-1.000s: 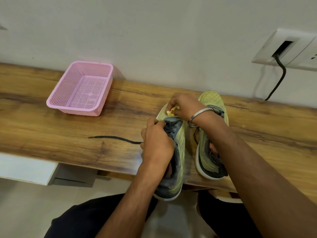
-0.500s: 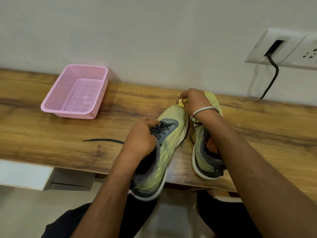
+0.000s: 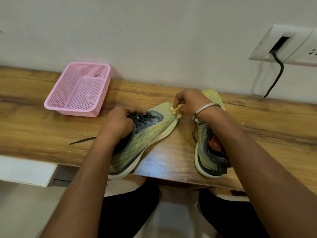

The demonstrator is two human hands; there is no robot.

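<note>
Left hand [image 3: 118, 122] grips the shoe [image 3: 145, 134] at its laces; right hand [image 3: 190, 100] pinches a yellow wad [image 3: 176, 109], scrubbing the toe. Next probably: more rubbing, firm hold.

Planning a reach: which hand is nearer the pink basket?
Left. The left hand grips the laced shoe just right of the pink basket; the right hand, pinching a yellow scrap at the shoe's toe, is farther right.
</note>
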